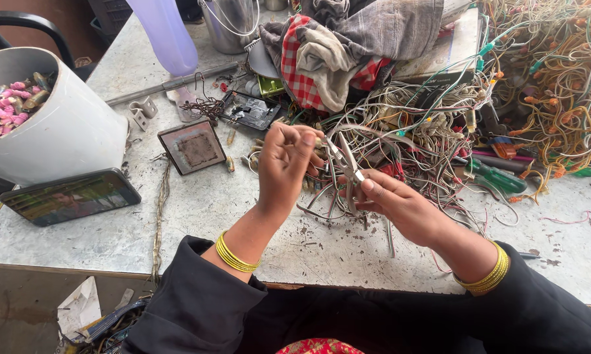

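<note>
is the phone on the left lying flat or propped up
Lying flat: the phone rests screen up on the table, beside the white bucket.

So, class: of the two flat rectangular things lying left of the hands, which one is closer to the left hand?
The small square framed plate; the dark phone lies farther left of the left hand.

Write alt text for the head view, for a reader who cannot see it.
Two hands work over a cluttered grey workbench: the right hand holds small pliers while the left hand pinches pale wires from a tangled heap. A white bucket and phone sit left.
</note>
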Demonstrator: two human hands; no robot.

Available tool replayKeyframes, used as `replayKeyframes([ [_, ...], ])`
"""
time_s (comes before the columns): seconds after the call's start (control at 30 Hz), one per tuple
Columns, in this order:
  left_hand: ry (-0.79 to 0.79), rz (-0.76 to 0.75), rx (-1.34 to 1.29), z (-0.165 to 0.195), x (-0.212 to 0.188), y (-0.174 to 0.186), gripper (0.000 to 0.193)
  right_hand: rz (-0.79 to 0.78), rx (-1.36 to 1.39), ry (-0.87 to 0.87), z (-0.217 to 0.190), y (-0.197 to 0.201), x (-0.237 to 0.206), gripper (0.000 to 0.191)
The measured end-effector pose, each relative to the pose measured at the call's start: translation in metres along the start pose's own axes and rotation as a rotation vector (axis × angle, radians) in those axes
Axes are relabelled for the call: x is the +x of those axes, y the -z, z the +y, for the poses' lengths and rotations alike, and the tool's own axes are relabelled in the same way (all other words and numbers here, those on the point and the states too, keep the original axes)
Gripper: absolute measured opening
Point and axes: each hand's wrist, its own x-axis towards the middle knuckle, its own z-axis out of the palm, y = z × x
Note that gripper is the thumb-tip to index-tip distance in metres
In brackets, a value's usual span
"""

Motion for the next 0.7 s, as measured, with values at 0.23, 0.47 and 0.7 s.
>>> replayKeyframes([
  [0.23,0.136,0.162,-0.221,0.006,0.021,-0.005,0.026,0.076,-0.181,0.244,-0.021,0.009,-0.009,0.035],
  [0.47,0.234,0.21,-0.401,0.003,0.021,-0.016,0.025,0.12,-0.314,0.273,-0.044,0.008,-0.027,0.034],
  [0.7,0.413,0.162,-0.488,-0.015,0.014,-0.033,0.029,0.003,-0.011,0.064,-0.021,0.034,-0.026,0.029],
])
